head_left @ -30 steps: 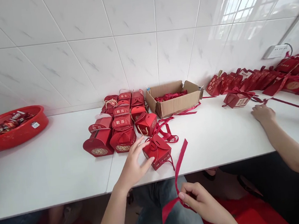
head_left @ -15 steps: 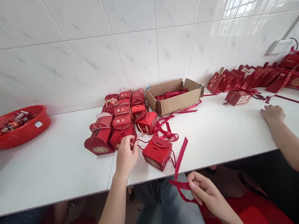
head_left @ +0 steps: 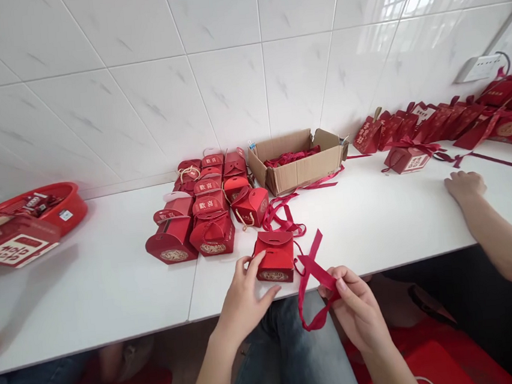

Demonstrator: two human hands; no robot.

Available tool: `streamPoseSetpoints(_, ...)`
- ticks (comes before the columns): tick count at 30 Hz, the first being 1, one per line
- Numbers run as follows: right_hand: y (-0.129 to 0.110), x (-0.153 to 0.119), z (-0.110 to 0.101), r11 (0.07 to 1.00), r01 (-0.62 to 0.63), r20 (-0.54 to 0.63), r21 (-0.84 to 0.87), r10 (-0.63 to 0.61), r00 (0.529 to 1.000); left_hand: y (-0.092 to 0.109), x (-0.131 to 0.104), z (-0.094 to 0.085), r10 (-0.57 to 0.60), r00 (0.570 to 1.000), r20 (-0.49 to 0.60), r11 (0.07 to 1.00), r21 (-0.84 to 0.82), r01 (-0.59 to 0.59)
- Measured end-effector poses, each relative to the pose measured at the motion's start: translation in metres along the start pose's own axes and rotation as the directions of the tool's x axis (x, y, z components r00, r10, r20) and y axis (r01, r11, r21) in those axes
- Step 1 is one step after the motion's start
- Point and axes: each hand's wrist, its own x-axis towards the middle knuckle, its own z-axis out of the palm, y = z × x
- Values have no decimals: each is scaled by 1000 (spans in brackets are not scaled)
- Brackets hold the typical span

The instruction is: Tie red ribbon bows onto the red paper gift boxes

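Red box (head_left: 282, 259) sat near the surface's (head_left: 376, 219) front edge. Our left fingers (head_left: 256, 267) touched it, grip unclear; our right fingers (head_left: 348, 292) pinched red ribbon (head_left: 317, 272). We judged light, steadying pressure best.

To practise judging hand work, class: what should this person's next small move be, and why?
Probably bring the ribbon over to the front red box: the right hand holds the ribbon just beside that box, the left hand touches its left side, and no ribbon shows tied around it.
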Motion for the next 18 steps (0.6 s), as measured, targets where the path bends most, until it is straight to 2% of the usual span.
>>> streamPoseSetpoints(2, 1, 2, 4, 998, -26, 13, 49, 25, 1000, 8, -15, -2, -65, 997, -46, 998, 25, 66)
streamPoseSetpoints(4, 5, 3, 8, 997, -45, 29, 59, 43, 999, 15, -26, -6, -48, 994, -99, 999, -5, 48)
streamPoseSetpoints(7, 14, 0, 13, 998, -59, 55, -15, 59, 997, 26, -34, -10, 98, 995, -3, 967, -236, -96)
streamPoseSetpoints(9, 22, -4, 15, 993, -61, 85, -101, 70, 994, 34, -35, -9, 135, 991, 20, 910, -399, -116)
streamPoseSetpoints(12, 31, -11, 13, 979, -67, 130, -194, 93, 987, 43, -34, -4, 47, 998, -30, 851, -522, -56)
streamPoseSetpoints(15, 34, -16, 9, 976, -64, 159, -206, 98, 982, 48, -35, 0, -11, 1000, -8, 807, -591, 4)
streamPoseSetpoints(18, 30, -19, 8, 974, -37, 234, -224, 91, 968, 51, -36, 1, 29, 999, 14, 849, -528, -17)
